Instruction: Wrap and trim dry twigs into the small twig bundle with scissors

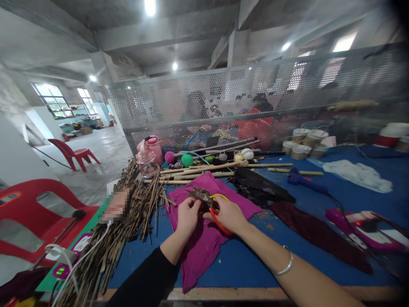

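My right hand [226, 214] is closed on scissors with red and yellow handles [220, 224], their blades pointing left. Close beside it, my left hand [189, 214] has thumb and fingers pinched together near the blades; what it grips is too small to make out. Both hands are over a magenta cloth [200, 264] spread on the blue table [252, 264]. Brown plant scraps [202, 192] lie on the cloth around the blades, just beyond my fingers.
Dry twigs [128, 217] are heaped at the left. Sticks [220, 174], yarn balls [188, 160] and a pink jug [149, 153] stand farther back. Dark cloths [313, 230] and a blue-handled tool [306, 182] lie right. People sit behind the perforated screen [159, 102].
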